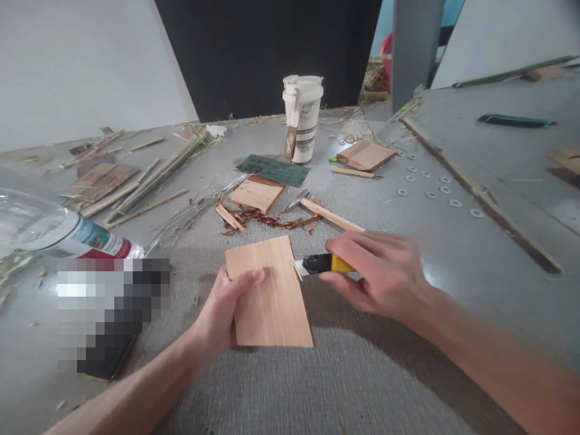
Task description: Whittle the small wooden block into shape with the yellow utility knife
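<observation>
Knife (pixel 322 264), a yellow-and-black box cutter, sits gripped in the right hand (pixel 383 275), with the blade tip touching the right edge of a thin wood sheet (pixel 274 302) near its top corner. The left hand (pixel 222 314) clamps that sheet by its left edge, thumb on top, over the grey table (pixel 362 374). So the hands are apart, each closed on its own thing. Behind them are reddish shavings (pixel 267 220), a smaller wood piece (pixel 256 194), a green sheet (pixel 273 170) and a lidded cup (pixel 302 118). A plastic bottle (pixel 63 235) lies off left, washers (pixel 426 184) off right.
</observation>
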Demonstrator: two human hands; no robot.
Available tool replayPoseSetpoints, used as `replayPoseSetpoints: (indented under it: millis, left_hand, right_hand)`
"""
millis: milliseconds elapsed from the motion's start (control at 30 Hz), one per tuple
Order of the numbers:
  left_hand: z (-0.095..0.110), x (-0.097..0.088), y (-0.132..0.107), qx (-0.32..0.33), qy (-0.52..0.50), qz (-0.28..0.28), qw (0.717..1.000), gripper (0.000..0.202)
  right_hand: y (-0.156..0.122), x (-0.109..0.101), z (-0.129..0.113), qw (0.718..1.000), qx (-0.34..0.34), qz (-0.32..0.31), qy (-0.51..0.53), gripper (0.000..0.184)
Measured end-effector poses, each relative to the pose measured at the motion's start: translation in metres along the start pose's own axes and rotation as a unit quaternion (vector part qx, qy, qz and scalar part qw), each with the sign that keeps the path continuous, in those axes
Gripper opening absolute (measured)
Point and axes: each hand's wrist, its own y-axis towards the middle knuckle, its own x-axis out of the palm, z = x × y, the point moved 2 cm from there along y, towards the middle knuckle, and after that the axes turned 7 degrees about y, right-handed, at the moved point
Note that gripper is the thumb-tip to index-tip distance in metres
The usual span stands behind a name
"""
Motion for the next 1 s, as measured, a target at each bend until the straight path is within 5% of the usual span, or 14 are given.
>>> replayPoseSetpoints:
  millis: [167,633,1000]
  left_hand:
    - [-0.002,0.000,0.002,0.001,-0.011,-0.036,0.999,0.077]
    - [-0.003,-0.001,0.001,-0.008,-0.002,0.013,1.000,0.080]
    - [-0.001,0.000,-0.002,-0.008,-0.018,-0.013,1.000,0.075]
  right_hand:
    - [-0.001,0.001,-0.002,0.999,0.005,-0.020,0.035,0.024]
    - [0.000,-0.001,-0.004,0.997,-0.044,-0.020,0.060,0.023]
    - [0.001,-0.004,-0.007,0.995,-0.066,-0.035,0.070,0.028]
